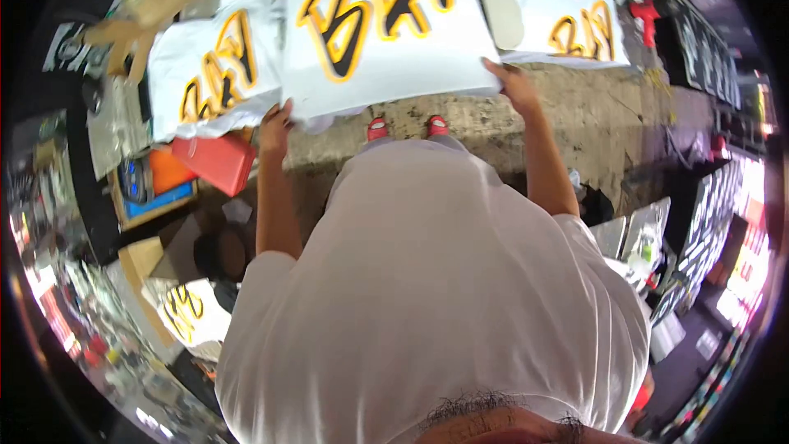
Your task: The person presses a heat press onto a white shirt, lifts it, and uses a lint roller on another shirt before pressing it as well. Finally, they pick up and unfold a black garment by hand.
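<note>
Both hands hold a large white sheet (394,66) with black letters outlined in orange, at the top centre. My left hand (277,125) is closed on its lower left corner. At the lower right corner, the fingers of my right hand (511,84) grip the edge. A white printed piece (209,74) with similar lettering lies to the left, next to the sheet. Another white printed piece (567,20) is on the right, partly hidden behind a pale rounded shape.
A red case (218,163) sits below the left printed piece, by a box (156,207) with blue and orange things. A red tool (646,20) is at the upper right. Red shoes (437,125) stand on the worn floor (608,115).
</note>
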A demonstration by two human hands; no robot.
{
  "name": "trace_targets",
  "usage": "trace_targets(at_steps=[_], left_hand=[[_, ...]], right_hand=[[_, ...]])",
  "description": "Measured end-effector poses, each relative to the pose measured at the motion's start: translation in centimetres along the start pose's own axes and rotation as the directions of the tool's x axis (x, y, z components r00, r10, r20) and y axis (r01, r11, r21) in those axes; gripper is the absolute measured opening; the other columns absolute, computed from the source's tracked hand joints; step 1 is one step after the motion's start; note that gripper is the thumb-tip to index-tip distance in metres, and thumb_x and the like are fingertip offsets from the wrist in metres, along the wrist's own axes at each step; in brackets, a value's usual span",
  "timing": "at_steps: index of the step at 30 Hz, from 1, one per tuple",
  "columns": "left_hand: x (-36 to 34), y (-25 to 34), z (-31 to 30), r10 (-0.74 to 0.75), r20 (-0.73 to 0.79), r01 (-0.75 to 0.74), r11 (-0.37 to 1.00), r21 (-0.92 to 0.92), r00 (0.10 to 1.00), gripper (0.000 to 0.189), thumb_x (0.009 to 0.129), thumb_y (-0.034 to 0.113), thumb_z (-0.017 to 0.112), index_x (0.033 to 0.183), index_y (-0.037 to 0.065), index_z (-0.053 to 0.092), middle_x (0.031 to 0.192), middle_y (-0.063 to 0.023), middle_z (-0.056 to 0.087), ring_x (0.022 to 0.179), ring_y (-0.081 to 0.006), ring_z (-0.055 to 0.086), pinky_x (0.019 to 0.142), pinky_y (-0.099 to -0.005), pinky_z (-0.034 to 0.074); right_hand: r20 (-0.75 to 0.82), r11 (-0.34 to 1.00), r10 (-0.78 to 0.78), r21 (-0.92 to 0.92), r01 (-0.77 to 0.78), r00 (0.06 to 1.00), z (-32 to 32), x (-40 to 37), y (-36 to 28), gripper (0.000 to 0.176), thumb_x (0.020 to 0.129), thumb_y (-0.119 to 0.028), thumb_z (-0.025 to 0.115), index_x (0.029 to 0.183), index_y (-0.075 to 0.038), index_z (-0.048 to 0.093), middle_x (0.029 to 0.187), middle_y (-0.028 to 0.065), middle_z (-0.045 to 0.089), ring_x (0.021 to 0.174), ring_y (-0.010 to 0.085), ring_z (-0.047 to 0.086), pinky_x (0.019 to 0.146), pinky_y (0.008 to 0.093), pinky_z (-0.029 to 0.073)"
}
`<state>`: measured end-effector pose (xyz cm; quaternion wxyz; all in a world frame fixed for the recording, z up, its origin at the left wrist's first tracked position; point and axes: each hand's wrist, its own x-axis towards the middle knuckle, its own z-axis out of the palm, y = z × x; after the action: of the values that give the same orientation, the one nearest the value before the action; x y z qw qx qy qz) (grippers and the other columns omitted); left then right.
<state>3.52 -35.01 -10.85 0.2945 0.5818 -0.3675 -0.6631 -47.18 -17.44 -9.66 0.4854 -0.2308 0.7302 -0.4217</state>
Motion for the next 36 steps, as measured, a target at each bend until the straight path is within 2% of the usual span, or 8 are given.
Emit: trace_targets(at_steps=[10,19,23,27,28,30,33,36], left_hand=[[1.0,-4.8,-1.4,0.175,-0.283,-0.163,0.984,0.066,0.943,0.014,0.086,0.017,0.072,0.091,0.005,0.068,0.08,-0.0002,0.065,0.071,-0.0074,0.058,0.061,-0.0227,0.046],[-2.7,-4.9,4.3,0.501,-0.329,-0.443,0.864,0.238,0.8,0.015,0.084,0.012,0.072,0.096,0.004,0.069,0.084,-0.0027,0.068,0.075,-0.0108,0.061,0.07,-0.0279,0.05],[-7.5,-6.9,2.3,0.43,-0.281,-0.322,0.877,0.357,0.858,0.02,0.083,0.021,0.072,0.097,0.007,0.072,0.087,-0.0072,0.072,0.08,-0.0142,0.066,0.075,-0.0295,0.052],[-10.5,-15.2,-0.8,0.372,-0.453,-0.314,0.928,0.201,0.81,0.022,0.082,0.023,0.072,0.096,0.007,0.073,0.089,-0.0097,0.072,0.081,-0.0159,0.067,0.078,-0.0316,0.053],[-16.9,-10.5,-0.7,0.191,-0.667,-0.08,0.978,0.193,0.72,0.023,0.081,0.023,0.072,0.094,0.004,0.073,0.09,-0.0133,0.072,0.082,-0.0208,0.068,0.078,-0.0341,0.053],[-21.7,-12.0,-5.1,0.438,-0.896,0.013,0.898,0.44,0.078,0.021,0.077,0.019,0.071,0.087,0.001,0.071,0.088,-0.0165,0.07,0.083,-0.0333,0.066,0.079,-0.0415,0.052],[-30.3,-16.7,-14.1,0.469,-0.738,0.559,0.815,0.151,-0.484,0.055,0.069,0.032,0.074,0.111,-0.002,0.061,0.103,-0.0268,0.062,0.097,-0.044,0.057,0.09,-0.0497,0.043],[-37.1,-27.2,-24.3,0.385,-0.865,0.828,0.558,-0.06,-0.322,0.091,0.063,0.067,0.074,0.123,0.001,0.059,0.111,-0.0232,0.065,0.098,-0.0401,0.062,0.084,-0.0498,0.049]], right_hand=[[-0.059,0.991,0.077,0.116,-0.07,0.995,-1.0,3.7,-1.2,0.037,0.087,-0.044,0.07,0.099,-0.008,0.068,0.073,0.0013,0.062,0.065,0.0133,0.06,0.061,0.0269,0.049],[0.351,0.968,-0.249,0.123,0.219,0.903,2.4,5.6,-2.3,0.054,0.102,-0.035,0.045,0.14,0.002,0.042,0.141,0.0143,0.049,0.128,0.0257,0.048,0.111,0.0394,0.035],[0.628,0.95,0.149,0.123,-0.287,0.764,0.0,7.6,-4.2,0.06,0.098,-0.045,0.05,0.145,-0.01,0.037,0.148,0.0115,0.04,0.133,0.0296,0.039,0.111,0.0539,0.029],[0.594,0.944,0.323,-0.149,-0.294,0.737,-3.6,13.7,-5.3,0.071,0.091,-0.041,0.062,0.148,-0.012,0.032,0.146,0.0085,0.041,0.136,0.0287,0.035,0.111,0.0501,0.022],[0.588,0.944,0.327,-0.158,-0.291,0.74,-3.8,14.7,-5.7,0.071,0.091,-0.041,0.062,0.148,-0.012,0.032,0.146,0.0085,0.041,0.136,0.0287,0.035,0.111,0.0501,0.022],[0.623,0.949,0.315,-0.23,-0.218,0.716,-3.6,15.6,-6.2,0.07,0.091,-0.039,0.063,0.148,-0.012,0.032,0.145,0.008,0.042,0.134,0.0287,0.036,0.109,0.0507,0.024],[0.466,0.929,0.345,-0.296,-0.224,0.815,-3.6,18.3,-5.6,0.054,0.093,-0.028,0.062,0.14,-0.01,0.043,0.136,0.0065,0.051,0.128,0.0245,0.045,0.106,0.0494,0.031],[0.656,0.974,0.218,-0.103,-0.2,0.722,-1.1,16.2,-6.4,0.047,0.093,-0.017,0.061,0.136,-0.004,0.047,0.133,0.0066,0.055,0.127,0.0247,0.049,0.108,0.0434,0.038]])
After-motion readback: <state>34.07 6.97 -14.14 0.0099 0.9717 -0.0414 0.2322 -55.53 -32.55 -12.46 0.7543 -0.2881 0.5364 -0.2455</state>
